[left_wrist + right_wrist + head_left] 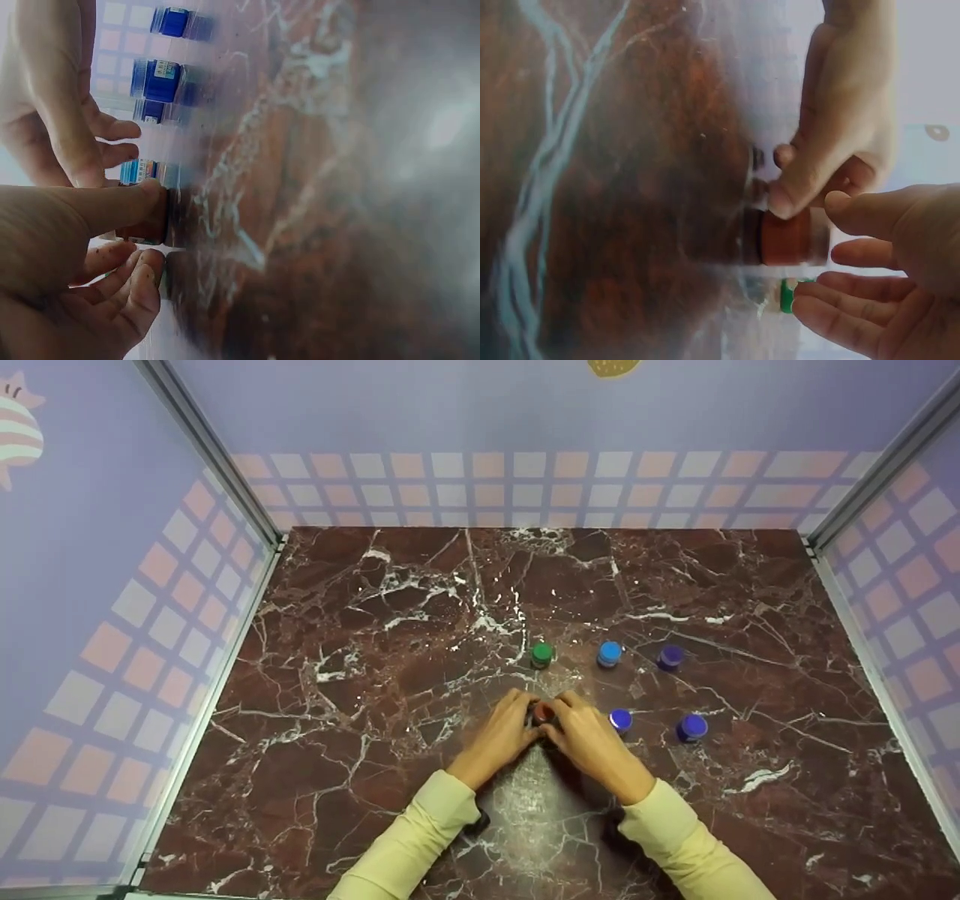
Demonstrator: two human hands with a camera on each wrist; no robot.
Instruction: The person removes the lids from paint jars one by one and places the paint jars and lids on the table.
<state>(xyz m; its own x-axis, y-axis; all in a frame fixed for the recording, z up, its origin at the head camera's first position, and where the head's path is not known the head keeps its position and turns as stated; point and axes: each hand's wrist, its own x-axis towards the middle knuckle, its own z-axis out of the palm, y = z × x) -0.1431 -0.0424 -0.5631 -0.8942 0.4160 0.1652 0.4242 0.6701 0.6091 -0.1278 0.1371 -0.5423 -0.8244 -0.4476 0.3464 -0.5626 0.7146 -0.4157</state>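
Note:
A small reddish-brown jar (543, 712) stands upright on the marbled tabletop between both hands. My left hand (504, 727) grips it low on its side; in the right wrist view the left thumb presses on the brown body (786, 237). My right hand (589, 735) is at the jar's top from the other side. Its thumb and fingers are fairly straight, with their tips beside the paler lid (820, 237); whether they touch it is hard to tell. A green-topped jar (541, 655) stands just beyond the hands.
To the right stand a light blue jar (610, 654), a dark purple jar (670, 658) and two violet-blue jars, one near the right hand (620, 721) and one farther right (692, 727). Patterned walls (487, 487) enclose the marbled table (337, 750) at the back and sides.

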